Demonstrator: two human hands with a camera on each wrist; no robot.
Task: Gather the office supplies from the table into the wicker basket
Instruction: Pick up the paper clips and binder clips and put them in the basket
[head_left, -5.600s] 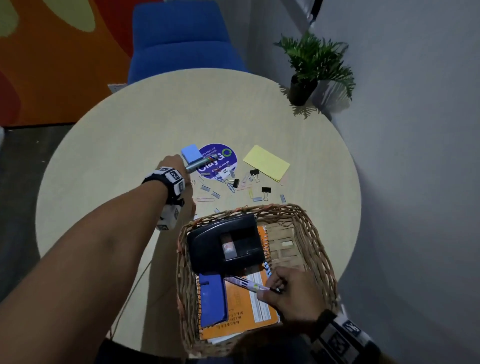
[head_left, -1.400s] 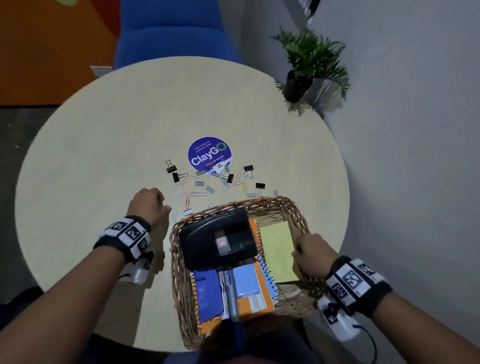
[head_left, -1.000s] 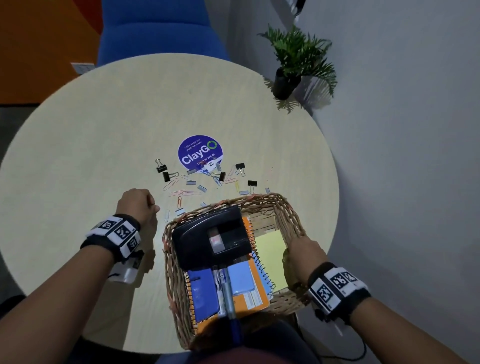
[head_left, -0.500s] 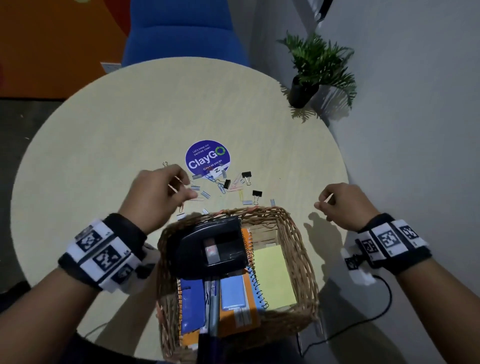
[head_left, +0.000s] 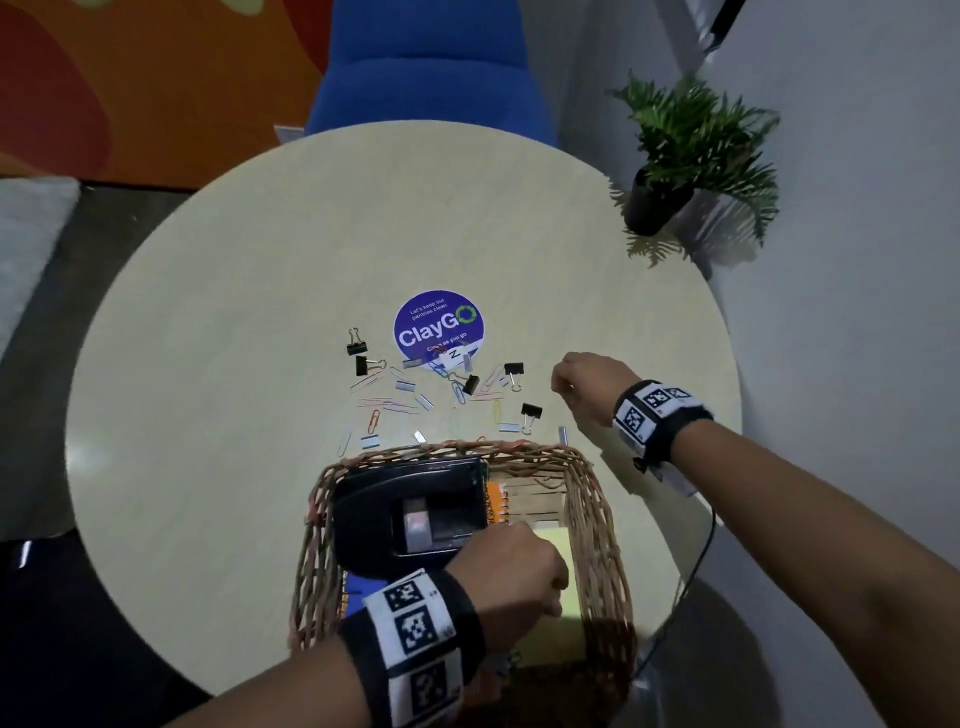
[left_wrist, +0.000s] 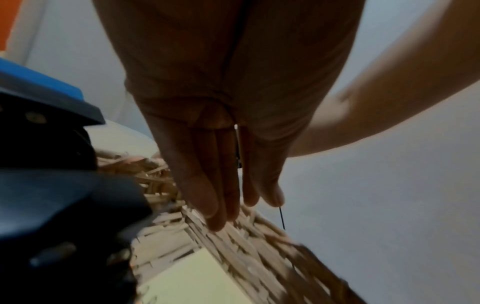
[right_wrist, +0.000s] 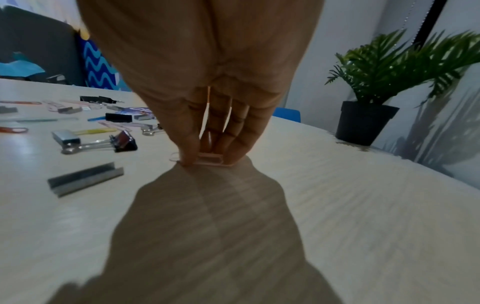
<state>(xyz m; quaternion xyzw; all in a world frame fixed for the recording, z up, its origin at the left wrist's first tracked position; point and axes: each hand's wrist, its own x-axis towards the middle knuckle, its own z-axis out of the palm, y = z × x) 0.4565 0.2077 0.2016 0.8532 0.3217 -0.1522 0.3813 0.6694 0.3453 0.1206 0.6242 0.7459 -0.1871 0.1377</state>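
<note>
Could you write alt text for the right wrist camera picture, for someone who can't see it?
The right hand pinches a pale paper clip flat on a beige table. Binder clips, staple strips and more clips lie left; a potted plant stands right.

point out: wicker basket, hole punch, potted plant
wicker basket (head_left: 597, 525): head view, on its right woven wall.
hole punch (head_left: 363, 514): head view, on the black top, left of its window.
potted plant (right_wrist: 363, 123): right wrist view, on the front of the black pot.

A round pale wooden table (head_left: 218, 322) stands by a grey wall (head_left: 857, 260); behind it are a blue upholstered chair (head_left: 431, 67) and a green potted plant (head_left: 685, 150).
</note>
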